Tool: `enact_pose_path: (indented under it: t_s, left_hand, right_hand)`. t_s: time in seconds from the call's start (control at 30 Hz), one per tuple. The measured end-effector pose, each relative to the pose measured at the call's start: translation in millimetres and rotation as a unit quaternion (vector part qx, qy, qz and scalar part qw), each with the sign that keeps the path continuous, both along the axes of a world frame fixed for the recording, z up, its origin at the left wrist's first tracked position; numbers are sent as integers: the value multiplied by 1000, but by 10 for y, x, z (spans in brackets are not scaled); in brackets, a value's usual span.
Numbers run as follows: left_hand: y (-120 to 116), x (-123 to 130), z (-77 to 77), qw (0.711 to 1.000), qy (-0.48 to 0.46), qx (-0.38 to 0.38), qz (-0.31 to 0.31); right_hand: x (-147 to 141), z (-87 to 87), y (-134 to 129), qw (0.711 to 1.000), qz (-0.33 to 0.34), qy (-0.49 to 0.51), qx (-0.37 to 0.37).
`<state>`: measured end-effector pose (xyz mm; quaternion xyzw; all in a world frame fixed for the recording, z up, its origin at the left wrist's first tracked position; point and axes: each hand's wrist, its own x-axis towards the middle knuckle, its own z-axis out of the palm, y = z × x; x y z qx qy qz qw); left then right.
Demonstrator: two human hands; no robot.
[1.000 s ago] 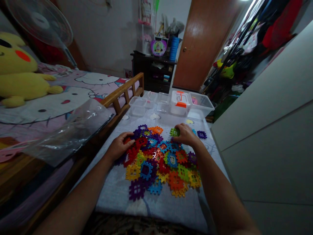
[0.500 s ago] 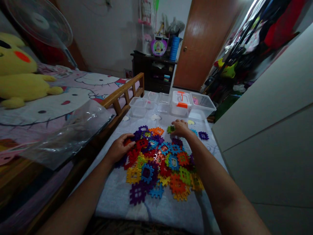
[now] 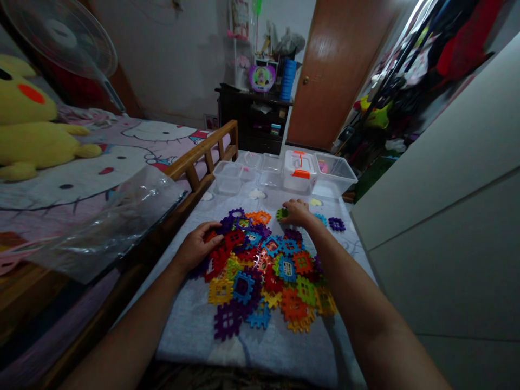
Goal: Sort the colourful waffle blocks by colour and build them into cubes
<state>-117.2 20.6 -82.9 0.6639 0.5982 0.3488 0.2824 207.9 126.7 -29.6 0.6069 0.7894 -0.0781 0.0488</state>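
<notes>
A heap of colourful plastic interlocking building pieces (image 3: 244, 287) with notched edges and window-like openings lies on the cloth-covered table. At the heap's left side, my left hand (image 3: 199, 245) rests against red and dark pieces, thumb apart from the stretched fingers. Beyond the heap's far edge, my right hand (image 3: 298, 212) has its fingers curled at the right side of a round green building piece (image 3: 281, 215). Its fingertips are partly hidden. To the right of that hand lie a blue piece (image 3: 320, 219) and a dark purple piece (image 3: 337, 224).
At the table's far end stand clear plastic boxes (image 3: 227, 179) and a lidded box (image 3: 299, 173) with orange latches. A bed with a wooden rail (image 3: 203, 149) and a plastic bag (image 3: 122, 227) borders the left. A white cabinet (image 3: 447, 216) stands at the right.
The view has shifted slightly. My hands keep nearly the same places, with the right one still at the green piece and the left one at the heap's side.
</notes>
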Motion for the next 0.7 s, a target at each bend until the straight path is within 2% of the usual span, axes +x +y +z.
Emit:
enact_pose_path:
  t_s: [0.1,0.7]
  left_hand:
    - [5,-4,-6,1000,2,6,-2]
    - [16,-18,-38,1000,0,2,-5]
  right_hand:
    - [-60,-48,-26,1000,4,-12,0]
    - [-80,-53,17,1000,-8,-21,4]
